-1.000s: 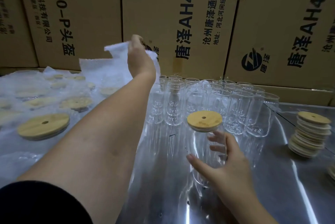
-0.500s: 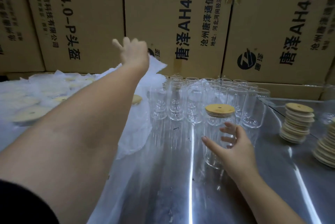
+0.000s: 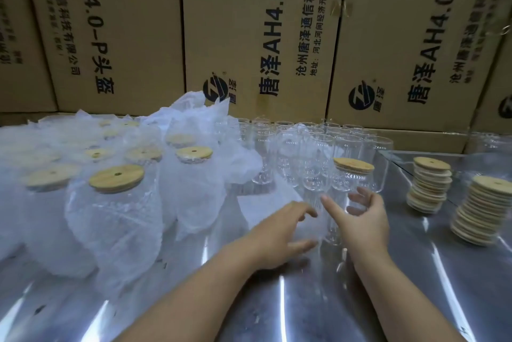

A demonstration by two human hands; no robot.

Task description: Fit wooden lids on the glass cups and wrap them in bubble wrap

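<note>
Behind, boxes (image 3: 249, 23) read "AH4.0-P"; right hand (image 3: 363, 225) grips lidded cup (image 3: 353, 166), left hand (image 3: 277, 236) fingers apart.

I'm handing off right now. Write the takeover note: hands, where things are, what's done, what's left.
Left hand: fingers spread at a bubble wrap sheet; grip unclear.
Right hand: curled round the lidded cup.
Done: wrapped cups with lids stand at left.
Left: wrap this cup, then lid and wrap the bare cups behind it, taking lids from the lid stacks at right.
</note>
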